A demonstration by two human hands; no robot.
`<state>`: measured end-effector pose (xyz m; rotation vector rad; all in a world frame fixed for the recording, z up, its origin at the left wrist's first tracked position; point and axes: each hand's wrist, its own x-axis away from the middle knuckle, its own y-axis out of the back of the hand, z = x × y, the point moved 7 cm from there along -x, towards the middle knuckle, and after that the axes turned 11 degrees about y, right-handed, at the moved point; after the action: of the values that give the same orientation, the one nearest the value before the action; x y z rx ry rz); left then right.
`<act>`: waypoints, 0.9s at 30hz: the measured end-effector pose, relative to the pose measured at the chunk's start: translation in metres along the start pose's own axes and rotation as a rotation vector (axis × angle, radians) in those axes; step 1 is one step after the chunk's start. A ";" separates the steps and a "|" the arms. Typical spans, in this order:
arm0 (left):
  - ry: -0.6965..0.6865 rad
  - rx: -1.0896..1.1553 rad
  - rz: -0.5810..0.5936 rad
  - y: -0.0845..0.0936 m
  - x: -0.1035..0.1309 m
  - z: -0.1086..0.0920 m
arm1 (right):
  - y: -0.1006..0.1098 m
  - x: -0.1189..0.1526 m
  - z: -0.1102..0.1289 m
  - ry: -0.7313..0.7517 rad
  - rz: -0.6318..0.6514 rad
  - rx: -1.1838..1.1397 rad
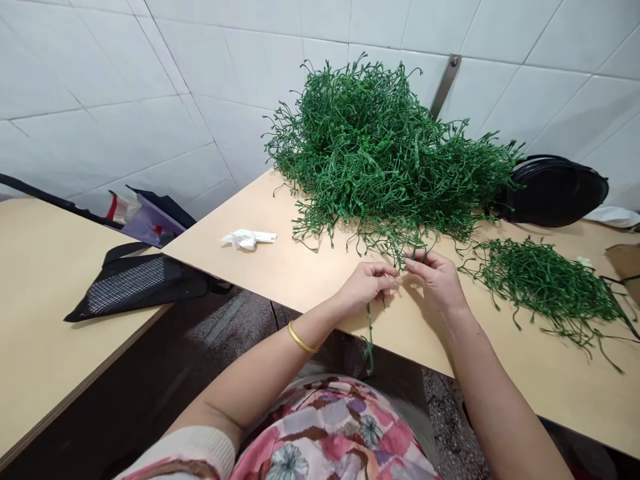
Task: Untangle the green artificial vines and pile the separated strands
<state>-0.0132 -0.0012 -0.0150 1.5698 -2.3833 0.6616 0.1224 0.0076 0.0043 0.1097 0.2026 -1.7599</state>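
Observation:
Both hands meet at the front edge of a large heap of green plastic plant stems (pixel 370 147). My left hand (pixel 369 285) is closed, and a thin green stem (pixel 370 333) hangs from it past the table edge. Just to its right, my right hand (pixel 437 280) pinches a green stem between thumb and forefinger at the heap's near fringe. The fingertips of both hands are close together. A smaller pile of the same green stems (pixel 545 287) lies to the right of my right hand.
A crumpled white tissue (pixel 247 239) lies on the pale wooden table (pixel 295 280), left of the heap. A round black case (pixel 555 190) stands at the back right against the tiled wall (pixel 250 60). A black mesh bag (pixel 135 283) rests on a second table (pixel 45 300) at left.

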 end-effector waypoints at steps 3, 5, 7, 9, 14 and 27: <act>0.010 0.001 0.122 -0.008 -0.002 0.001 | -0.009 0.014 0.000 -0.014 0.095 0.052; -0.007 0.040 0.166 -0.011 -0.003 -0.002 | -0.016 0.025 0.000 -0.017 0.178 0.096; -0.021 0.091 0.151 -0.010 -0.006 -0.005 | -0.018 0.034 0.002 0.014 0.249 0.187; -0.014 0.122 0.123 -0.010 -0.011 -0.004 | -0.007 0.038 0.008 0.093 0.186 0.373; 0.026 0.104 0.062 -0.010 -0.020 0.000 | 0.026 0.050 0.058 0.590 -0.251 0.847; -0.094 0.086 -0.014 -0.003 -0.005 -0.001 | 0.000 0.051 0.028 0.415 0.345 0.857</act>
<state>-0.0082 0.0021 -0.0148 1.6863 -2.4377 0.7112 0.1131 -0.0473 0.0218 1.0674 -0.2750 -1.3556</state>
